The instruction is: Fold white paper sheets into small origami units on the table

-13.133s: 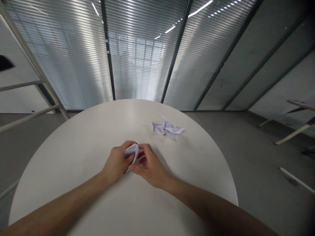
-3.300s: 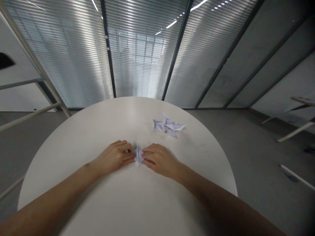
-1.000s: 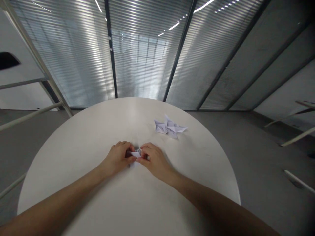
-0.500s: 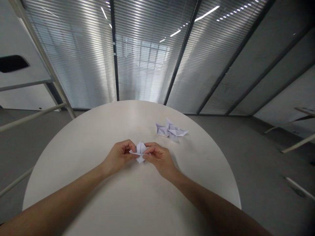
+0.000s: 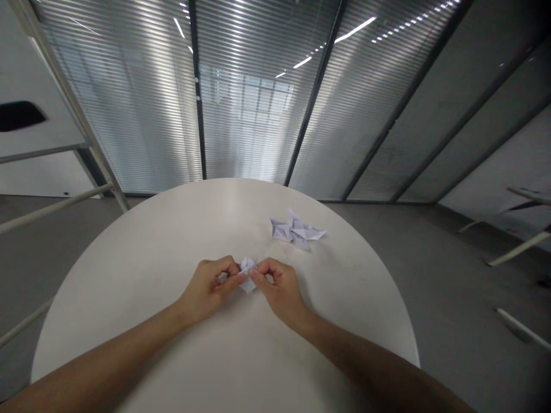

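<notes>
A small piece of folded white paper [image 5: 247, 283] is pinched between my two hands, low over the middle of the table. My left hand [image 5: 214, 284] grips its left side with thumb and index finger. On the right side, my right hand [image 5: 278, 285] pinches it, the thumb lying across the front. The fingers cover both side edges of the paper, while a point shows at the bottom and a folded part at the top. Beyond my right hand, folded white paper shapes [image 5: 297, 230] with pointed flaps lie together on the table.
The round white table [image 5: 172, 223] has its curved edge on the far side and at both sides. A pale metal frame [image 5: 55, 206] stands close by on the left. Behind the table is a glass wall with blinds [image 5: 245, 137]. Table legs [image 5: 519, 249] stand on the right.
Both hands have drawn in and pressed the paper's side flaps, so the paper looks narrower. The thumbs now lie over its front. The view has shifted slightly.
</notes>
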A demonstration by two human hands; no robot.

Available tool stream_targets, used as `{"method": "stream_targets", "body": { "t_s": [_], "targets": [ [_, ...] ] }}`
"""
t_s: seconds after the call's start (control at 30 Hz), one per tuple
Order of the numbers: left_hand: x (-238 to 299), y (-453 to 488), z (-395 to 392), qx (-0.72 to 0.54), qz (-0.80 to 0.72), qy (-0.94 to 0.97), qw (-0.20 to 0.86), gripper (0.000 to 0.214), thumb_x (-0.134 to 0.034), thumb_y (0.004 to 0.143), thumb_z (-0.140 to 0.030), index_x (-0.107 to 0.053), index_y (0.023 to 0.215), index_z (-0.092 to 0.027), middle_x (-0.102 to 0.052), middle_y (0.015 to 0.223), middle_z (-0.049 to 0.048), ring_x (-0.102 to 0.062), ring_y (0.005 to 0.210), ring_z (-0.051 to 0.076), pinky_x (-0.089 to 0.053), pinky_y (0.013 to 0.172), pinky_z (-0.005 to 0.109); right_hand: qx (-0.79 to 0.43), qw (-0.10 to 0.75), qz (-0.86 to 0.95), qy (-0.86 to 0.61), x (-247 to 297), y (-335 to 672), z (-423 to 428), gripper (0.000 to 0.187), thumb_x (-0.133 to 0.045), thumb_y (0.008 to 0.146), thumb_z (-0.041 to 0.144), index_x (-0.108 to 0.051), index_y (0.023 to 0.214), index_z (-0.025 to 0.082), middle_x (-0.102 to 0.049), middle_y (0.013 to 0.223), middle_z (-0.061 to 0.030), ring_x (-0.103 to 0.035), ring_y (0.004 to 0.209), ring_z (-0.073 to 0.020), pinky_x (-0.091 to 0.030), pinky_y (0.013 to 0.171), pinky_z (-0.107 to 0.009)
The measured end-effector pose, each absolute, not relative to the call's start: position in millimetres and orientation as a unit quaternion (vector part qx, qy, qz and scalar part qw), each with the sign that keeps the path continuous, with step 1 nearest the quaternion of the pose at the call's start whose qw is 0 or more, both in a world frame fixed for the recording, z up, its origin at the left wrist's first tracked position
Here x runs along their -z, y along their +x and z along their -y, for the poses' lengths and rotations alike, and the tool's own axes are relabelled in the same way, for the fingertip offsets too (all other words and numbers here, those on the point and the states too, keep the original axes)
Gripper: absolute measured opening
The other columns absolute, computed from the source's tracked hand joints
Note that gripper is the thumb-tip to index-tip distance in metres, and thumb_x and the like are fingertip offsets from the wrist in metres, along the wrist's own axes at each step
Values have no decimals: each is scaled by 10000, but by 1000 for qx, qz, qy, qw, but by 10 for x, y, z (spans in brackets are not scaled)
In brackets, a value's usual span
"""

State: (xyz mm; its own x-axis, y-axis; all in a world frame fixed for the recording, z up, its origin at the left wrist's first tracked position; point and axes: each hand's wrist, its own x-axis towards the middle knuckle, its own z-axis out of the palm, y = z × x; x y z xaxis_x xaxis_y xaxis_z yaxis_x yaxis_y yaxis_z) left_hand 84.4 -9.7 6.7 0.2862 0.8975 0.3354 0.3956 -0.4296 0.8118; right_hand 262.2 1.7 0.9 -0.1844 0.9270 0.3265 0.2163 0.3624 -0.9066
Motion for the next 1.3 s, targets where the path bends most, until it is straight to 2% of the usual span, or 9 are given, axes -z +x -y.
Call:
{"method": "stream_targets", "body": {
  "t_s": [0.3, 0.57, 0.77, 0.83, 0.93, 1.03, 1.13, 1.2, 1.3],
  "targets": [
    [-66, 902, 156, -423, -457, 715, 317, 224, -532, 856, -347, -471, 731, -171, -494, 589, -45, -420, 517, 72, -282, 441, 167, -339, 487, 676, -437, 6, 2598, 19, 287, -601, 796, 326, -469, 590, 176, -444, 538, 56, -411, 518, -82, -338, 509, -211],
    [-23, 923, 132, -460, -434, 682, 366, 207, -550, 858, -333, -421, 793, -185, -516, 656, -37, -477, 593, 85, -344, 515, 186, -322, 504, 674, -434, 56, 2609, 23, 276, -612, 797, 319, -467, 606, 183, -455, 550, 54, -428, 521, -83, -344, 517, -214],
    [-4, 917, 100, -484, -409, 637, 438, 222, -571, 850, -351, -424, 911, -196, -607, 669, -24, -552, 611, 109, -380, 550, 204, -433, 514, 635, -382, 64, 2619, -25, 206, -686, 739, 290, -570, 879, 194, -584, 663, 34, -527, 595, -106, -418, 570, -223],
    [-10, 908, 98, -481, -409, 630, 452, 256, -575, 849, -346, -425, 1000, -202, -653, 702, -10, -585, 630, 125, -402, 570, 217, -440, 500, 647, -371, 58, 2632, -34, 176, -683, 743, 274, -616, 880, 186, -635, 718, 8, -554, 644, -119, -442, 623, -243],
    [-37, 893, 98, -466, -425, 640, 438, 291, -597, 833, -342, -474, 1049, -190, -688, 762, 18, -616, 674, 143, -438, 627, 242, -405, 494, 663, -391, 34, 2654, -29, 91, -673, 756, 265, -650, 765, 177, -648, 702, 0, -553, 643, -125, -441, 637, -257],
    [-67, 878, 87, -466, -427, 668, 394, 233, -609, 820, -352, -569, 952, -164, -678, 862, 47, -615, 795, 159, -450, 737, 268, -331, 512, 685, -400, -2, 2685, -27, 97, -677, 759, 246, -635, 695, 188, -617, 640, 16, -541, 614, -128, -429, 612, -261],
    [-70, 857, 49, -479, -437, 665, 370, 259, -527, 864, -382, -581, 985, -160, -645, 895, 49, -582, 811, 154, -445, 736, 269, -248, 521, 742, -342, -21, 2735, -72, 82, -668, 779, 212, -643, 700, 206, -638, 699, 0, -568, 698, -148, -439, 682, -292],
    [-52, 836, 11, -458, -467, 670, 352, 243, -502, 872, -374, -588, 951, -161, -630, 829, 33, -560, 745, 144, -433, 684, 264, -204, 481, 792, -316, -8, 2773, -131, 69, -680, 772, 193, -666, 710, 219, -642, 747, -13, -563, 766, -163, -429, 734, -316],
    [-5, 801, -45, -377, -496, 737, 262, 160, -578, 815, -321, -614, 768, -173, -614, 748, 17, -530, 724, 153, -401, 680, 276, -133, 370, 855, -340, 39, 2822, -226, 83, -722, 730, 170, -693, 685, 233, -621, 799, -25, -522, 823, -179, -393, 762, -337]
  ]
}}
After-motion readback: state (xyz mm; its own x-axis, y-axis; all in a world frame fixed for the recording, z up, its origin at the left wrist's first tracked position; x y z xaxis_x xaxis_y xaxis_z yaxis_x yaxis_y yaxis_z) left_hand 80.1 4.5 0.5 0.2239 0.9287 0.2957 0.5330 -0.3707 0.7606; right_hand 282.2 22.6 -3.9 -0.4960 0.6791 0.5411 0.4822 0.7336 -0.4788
